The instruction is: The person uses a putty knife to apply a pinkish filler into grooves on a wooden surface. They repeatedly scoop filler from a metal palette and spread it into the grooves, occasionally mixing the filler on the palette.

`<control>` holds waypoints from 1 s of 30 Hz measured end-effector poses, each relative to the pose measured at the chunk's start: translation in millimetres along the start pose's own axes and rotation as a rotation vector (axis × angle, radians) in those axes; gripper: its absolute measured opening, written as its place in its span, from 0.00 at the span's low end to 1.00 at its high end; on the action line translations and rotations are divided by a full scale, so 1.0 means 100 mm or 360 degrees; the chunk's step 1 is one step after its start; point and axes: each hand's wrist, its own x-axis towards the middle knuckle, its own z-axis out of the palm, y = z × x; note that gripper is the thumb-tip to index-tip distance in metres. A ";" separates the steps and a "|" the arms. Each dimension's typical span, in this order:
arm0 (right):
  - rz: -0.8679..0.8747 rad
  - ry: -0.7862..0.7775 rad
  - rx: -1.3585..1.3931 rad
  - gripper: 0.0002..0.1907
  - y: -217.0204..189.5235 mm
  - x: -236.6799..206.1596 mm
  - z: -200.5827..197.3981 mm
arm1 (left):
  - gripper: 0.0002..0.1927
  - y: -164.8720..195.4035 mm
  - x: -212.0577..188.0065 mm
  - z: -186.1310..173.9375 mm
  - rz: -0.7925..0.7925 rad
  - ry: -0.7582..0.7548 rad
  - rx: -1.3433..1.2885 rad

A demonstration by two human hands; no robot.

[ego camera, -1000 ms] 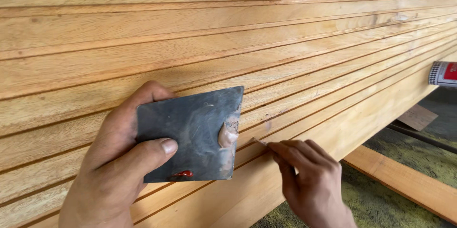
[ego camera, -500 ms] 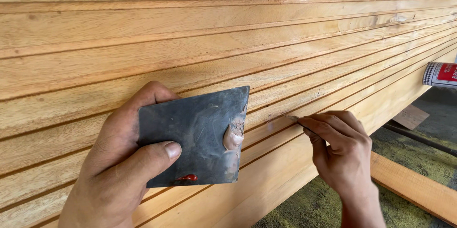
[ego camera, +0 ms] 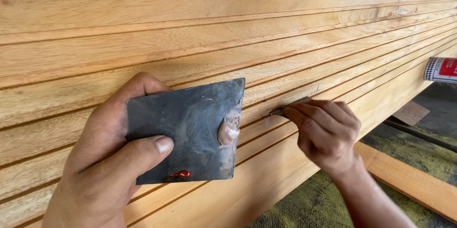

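Two bare hands work against a stack of pale wooden boards [ego camera: 238, 42] whose long edges run across the view, rising slightly toward 2 o'clock and split by dark narrow grooves.

The left hand [ego camera: 102, 161], at about 8 o'clock in the view, holds a dark grey, roughly square metal plate [ego camera: 185, 128] flat before the boards. Its thumb [ego camera: 147, 149] lies across the plate's face near the lower left corner and the other fingers are curled behind the plate's left edge, so the fingers are clamped on the plate. A lump of tan filler paste [ego camera: 228, 130] sits at the plate's right edge, at 3 o'clock on the plate, and a small red smear [ego camera: 181, 174] marks its lower edge near 6 o'clock.

The right hand [ego camera: 326, 132], at about 4 o'clock in the view and just right of the plate, has its fingers drawn together in a pinch on a small thin blade [ego camera: 290, 106], whose grey tip pokes out to the hand's upper left. The tip rests on the edge of a board at a groove, where a pale patch of filler [ego camera: 269, 121] shows on the wood. The right forearm runs off toward 5 o'clock.

At 3 o'clock, by the frame's edge, a red and white can [ego camera: 442, 70] lies on its side. Below the stack, toward 4 o'clock, a loose plank [ego camera: 409, 180] lies on the dark, greenish floor [ego camera: 304, 209], with a small flat offcut [ego camera: 412, 112] near it.
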 end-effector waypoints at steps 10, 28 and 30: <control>0.0369 0.0455 -0.0146 0.05 -0.21 -0.26 0.21 | 0.33 0.06 0.02 0.00 0.0040 0.0011 0.0121; 0.0125 -0.0458 0.0384 0.18 -0.17 0.44 -0.33 | 0.28 0.01 0.08 -0.01 0.0116 -0.0008 0.0047; 0.0162 -0.0455 0.0359 0.18 -0.21 0.43 -0.29 | 0.26 0.01 0.09 0.00 0.0120 -0.0056 0.0015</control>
